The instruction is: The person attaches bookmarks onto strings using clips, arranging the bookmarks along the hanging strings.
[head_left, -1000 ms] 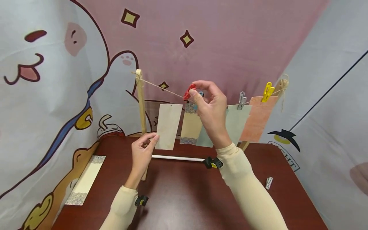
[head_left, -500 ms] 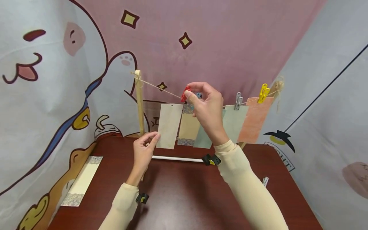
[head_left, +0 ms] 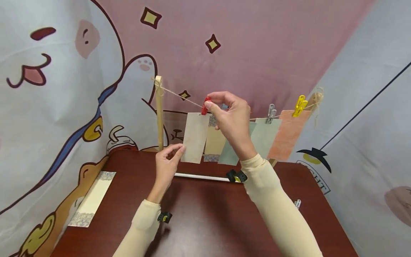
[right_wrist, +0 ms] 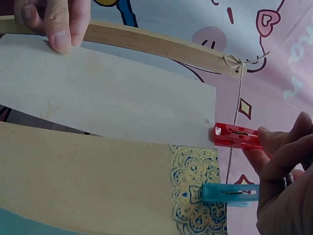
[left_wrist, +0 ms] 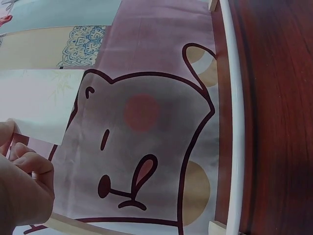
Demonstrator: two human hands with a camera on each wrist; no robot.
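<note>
right hand (head_left: 232,119) is raised at the thin twine line (head_left: 179,96) strung between two upright wooden posts (head_left: 158,114). its grip pinches a small red plastic clothes peg (head_left: 205,106) between thumb and fingertips, squeezing the tail end so the peg's mouth sits at the line. in the right wrist view the red peg (right_wrist: 236,136) lies just beside the punched top corner of a pale cream paper card (right_wrist: 105,100); whether the mouth already bites the card edge i cannot tell.

left hand (head_left: 167,165) is lower, its grip pinching the bottom corner of the same cream card (head_left: 194,137) between thumb and forefinger. judgement: this hold keeps the card flat and lifted to the line so its top edge meets the peg.

just behind the cream card, a tan card with a patterned blue-gold band (right_wrist: 195,191) hangs from a light blue plastic peg (right_wrist: 230,192). further right along the line, a pale green card (head_left: 264,137) hangs under a grey peg (head_left: 270,113) and an orange card (head_left: 287,134) under a yellow peg (head_left: 300,105).

on the dark red-brown worktop (head_left: 205,221): a white rod (head_left: 200,176) at the frame base, one loose patterned card (head_left: 91,198) at the far left.
</note>
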